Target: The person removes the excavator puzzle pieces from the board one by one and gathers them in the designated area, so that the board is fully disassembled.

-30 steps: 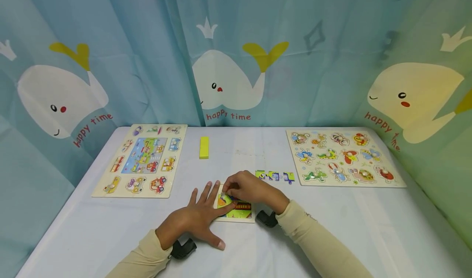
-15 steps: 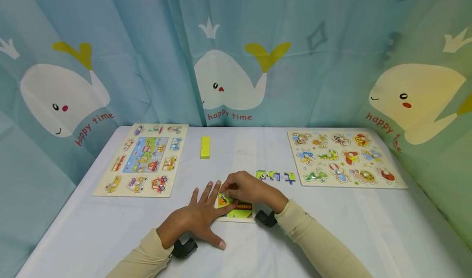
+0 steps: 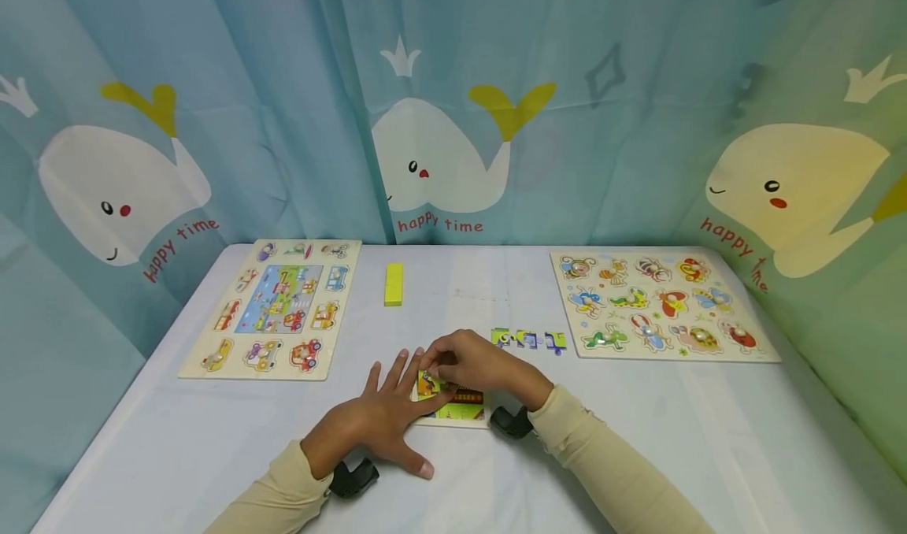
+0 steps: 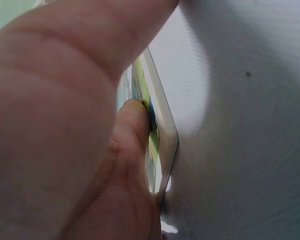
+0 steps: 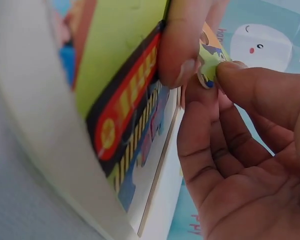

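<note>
A small jigsaw puzzle board [image 3: 453, 423] with a light wooden frame lies on the table between the two hands. Fingers spread, the left hand [image 3: 383, 420] rests partly over its left side, one finger lying across the picture. In the right wrist view, the right hand [image 5: 240, 145] pinches a jigsaw piece [image 5: 208, 62] between thumb and index finger, tilted at the board's far left part. The fitted picture shows a red and yellow striped band on green; pale bare base shows near the frame. From the head view, the right hand [image 3: 475, 361] hides much of the board's far side.
Loose jigsaw pieces [image 3: 527, 338] lie in a row just right of the board. Farther back stands a yellow block [image 3: 393, 284]. A vehicle peg puzzle [image 3: 237, 370] lies at left, an insect peg puzzle [image 3: 581, 345] at right. A whale-print curtain [image 3: 298, 124] closes off the back.
The right fingers have shifted slightly with the piece at the board's far left corner, where more orange and green picture shows. The left hand stays in place.
</note>
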A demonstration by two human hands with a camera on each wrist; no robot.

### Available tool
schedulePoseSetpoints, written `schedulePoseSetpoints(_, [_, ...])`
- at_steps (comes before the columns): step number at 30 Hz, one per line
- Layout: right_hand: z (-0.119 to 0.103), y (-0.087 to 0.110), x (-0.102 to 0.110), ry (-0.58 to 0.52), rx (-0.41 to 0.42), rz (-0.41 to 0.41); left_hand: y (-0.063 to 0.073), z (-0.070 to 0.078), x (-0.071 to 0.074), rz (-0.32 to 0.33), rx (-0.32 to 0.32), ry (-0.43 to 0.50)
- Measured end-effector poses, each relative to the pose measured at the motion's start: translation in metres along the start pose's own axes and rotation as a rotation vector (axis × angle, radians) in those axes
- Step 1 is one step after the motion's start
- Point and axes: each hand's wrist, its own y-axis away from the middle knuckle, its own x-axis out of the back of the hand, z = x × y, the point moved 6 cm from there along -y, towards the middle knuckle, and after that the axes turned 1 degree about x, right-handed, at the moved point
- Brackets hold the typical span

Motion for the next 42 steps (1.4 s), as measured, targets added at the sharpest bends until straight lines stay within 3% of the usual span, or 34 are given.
schedulePoseSetpoints(15, [0.006, 0.009, 0.014, 0.039, -0.015, 0.051, 0.0, 0.0, 0.0, 0.005, 0.001, -0.008])
schedulePoseSetpoints(22, [0.01, 0.019, 0.033, 0.046, 0.007, 0.118, 0.0, 0.001, 0.001, 0.009, 0.022, 0.004])
schedulePoseSetpoints(42, [0.03, 0.054, 0.068, 0.027, -0.025, 0.185, 0.0, 0.001, -0.001, 0.02, 0.032, 0.014])
